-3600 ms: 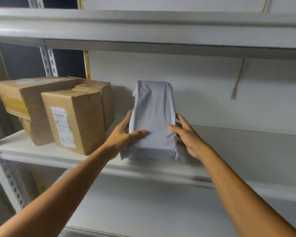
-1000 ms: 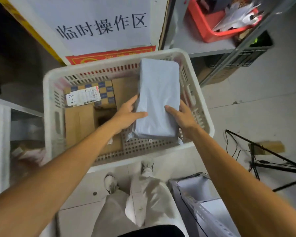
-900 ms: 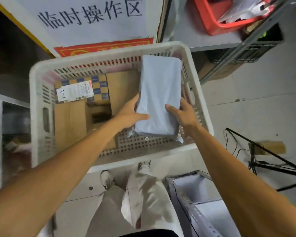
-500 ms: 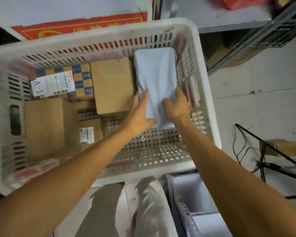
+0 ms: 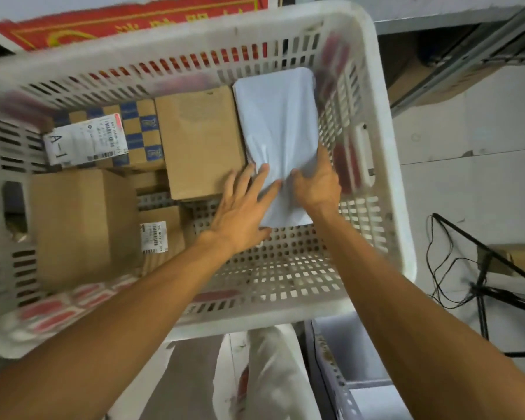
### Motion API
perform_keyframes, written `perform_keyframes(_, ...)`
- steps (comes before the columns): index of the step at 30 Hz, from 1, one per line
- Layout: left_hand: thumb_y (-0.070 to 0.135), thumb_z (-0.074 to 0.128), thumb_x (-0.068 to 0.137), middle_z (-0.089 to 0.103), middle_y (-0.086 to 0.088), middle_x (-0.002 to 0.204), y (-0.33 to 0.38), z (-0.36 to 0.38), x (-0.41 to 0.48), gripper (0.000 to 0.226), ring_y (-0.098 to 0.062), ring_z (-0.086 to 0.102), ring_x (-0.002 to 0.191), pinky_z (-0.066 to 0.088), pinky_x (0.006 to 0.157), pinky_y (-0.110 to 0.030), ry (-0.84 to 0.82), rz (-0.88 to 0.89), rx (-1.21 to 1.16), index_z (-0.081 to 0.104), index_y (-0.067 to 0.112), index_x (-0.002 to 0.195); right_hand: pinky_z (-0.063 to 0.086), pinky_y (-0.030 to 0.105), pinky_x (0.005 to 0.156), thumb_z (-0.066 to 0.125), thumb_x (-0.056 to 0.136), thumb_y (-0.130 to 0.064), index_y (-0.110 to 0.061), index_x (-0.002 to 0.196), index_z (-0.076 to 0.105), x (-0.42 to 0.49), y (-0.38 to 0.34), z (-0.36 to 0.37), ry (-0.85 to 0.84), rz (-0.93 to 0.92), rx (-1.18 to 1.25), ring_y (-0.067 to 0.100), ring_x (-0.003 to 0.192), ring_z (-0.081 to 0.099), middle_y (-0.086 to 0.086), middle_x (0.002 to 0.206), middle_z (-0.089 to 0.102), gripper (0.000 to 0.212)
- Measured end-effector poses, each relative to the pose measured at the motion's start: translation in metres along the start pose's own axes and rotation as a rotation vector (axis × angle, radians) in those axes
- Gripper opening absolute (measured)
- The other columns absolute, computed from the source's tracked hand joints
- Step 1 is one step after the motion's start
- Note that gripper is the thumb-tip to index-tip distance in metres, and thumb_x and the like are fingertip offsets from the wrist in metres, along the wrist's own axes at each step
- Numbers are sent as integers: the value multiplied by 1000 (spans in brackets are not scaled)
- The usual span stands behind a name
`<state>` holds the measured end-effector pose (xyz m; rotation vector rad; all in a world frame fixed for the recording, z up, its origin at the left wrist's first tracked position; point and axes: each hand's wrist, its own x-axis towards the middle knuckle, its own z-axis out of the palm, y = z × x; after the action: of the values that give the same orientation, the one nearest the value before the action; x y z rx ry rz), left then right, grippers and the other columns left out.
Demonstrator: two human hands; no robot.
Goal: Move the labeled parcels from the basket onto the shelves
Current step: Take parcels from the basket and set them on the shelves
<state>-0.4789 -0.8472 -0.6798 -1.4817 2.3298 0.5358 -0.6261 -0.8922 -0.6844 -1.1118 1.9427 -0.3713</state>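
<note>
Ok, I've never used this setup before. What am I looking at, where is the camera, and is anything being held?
There is no machine here: these are a person's two bare arms, filmed by a single camera worn on their head and looking down. Below them is a white basket. In it lie cardboard parcels, among them a checked box labelled A-1 and a plain brown box, with a grey bag against the right wall. The right hand pinches the bag's near end. The left hand lies on its left edge with straight fingers.

Dim, even indoor light; motion blur and wide-angle bending toward edges
</note>
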Motion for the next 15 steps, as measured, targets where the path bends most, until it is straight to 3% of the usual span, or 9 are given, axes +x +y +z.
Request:
perform_keyframes(3, 33, 55, 91, -12, -8, 160, -8, -3, -14, 77, -28, -11, 147, -3, 119, -47, -50, 17, -91, 10, 25, 154, 40, 40, 104, 59, 91, -24, -18, 146, 29, -5, -4, -1, 8, 35, -63, 32, 127, 50, 11, 141, 49, 63)
perform_keyframes(6, 27, 51, 95, -11, -3, 161, -22, -13, -38, 72, -23, -10, 147, 1, 120, -44, -66, 1, -219, 9, 28, 153, 36, 43, 109, 60, 91, -24, -15, 150, 21, -22, -8, -5, -31, 24, -114, 37, 132, 42, 18, 150, 34, 71)
perform_keyframes(12, 24, 50, 96, 19, -4, 158, -61, -46, -101, 63, -23, 5, 146, 14, 116, -45, -75, -203, -421, 20, 27, 152, 32, 40, 110, 61, 92, -28, -11, 149, 28, -79, -36, -21, -146, -145, -135, 33, 136, 36, 17, 150, 36, 68)
perform_keyframes(15, 20, 50, 98, 41, -9, 142, -79, -68, -144, 57, -28, 26, 138, 27, 106, -34, -63, -300, -585, 28, 24, 150, 38, 35, 102, 58, 93, -41, -16, 147, 35, -115, -66, -22, -253, -164, -152, 30, 131, 45, 13, 147, 43, 64)
